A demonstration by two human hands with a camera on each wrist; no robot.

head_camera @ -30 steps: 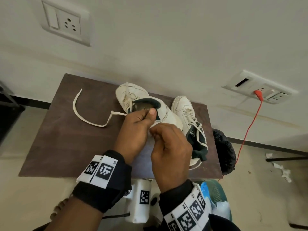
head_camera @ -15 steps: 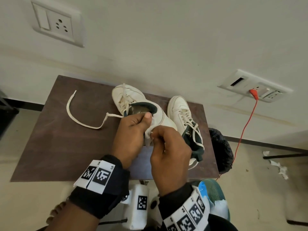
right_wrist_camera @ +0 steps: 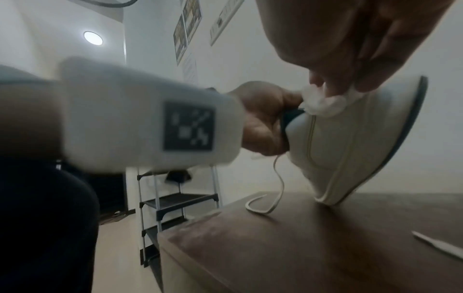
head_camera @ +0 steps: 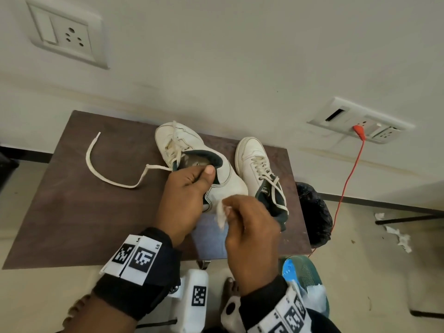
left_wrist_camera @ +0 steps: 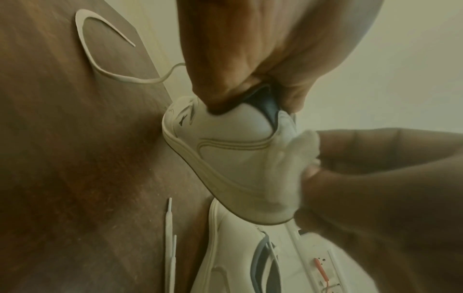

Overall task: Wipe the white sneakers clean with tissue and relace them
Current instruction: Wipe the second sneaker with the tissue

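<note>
On the brown table (head_camera: 79, 212) a white sneaker (head_camera: 182, 143) is tipped up on its toe, heel raised toward me. My left hand (head_camera: 185, 191) grips its dark collar, thumb on top (left_wrist_camera: 250, 93). My right hand (head_camera: 249, 227) pinches a crumpled white tissue (head_camera: 222, 212) against the sneaker's heel side (left_wrist_camera: 283, 170) (right_wrist_camera: 323, 105). Its loose lace (head_camera: 96, 169) trails left across the table. The second white sneaker (head_camera: 257, 162), laced, stands to the right.
A black bag (head_camera: 314, 215) hangs by the table's right edge, with a red cable (head_camera: 348, 179) running to a wall socket. A teal and blue object (head_camera: 302, 272) sits below my right wrist. Used tissue scraps (head_camera: 396, 234) lie on the floor. A metal rack (right_wrist_camera: 175, 200) stands beyond the table.
My right hand has drawn the tissue down and toward me along the sneaker's heel side. My left hand keeps its grip on the collar.
</note>
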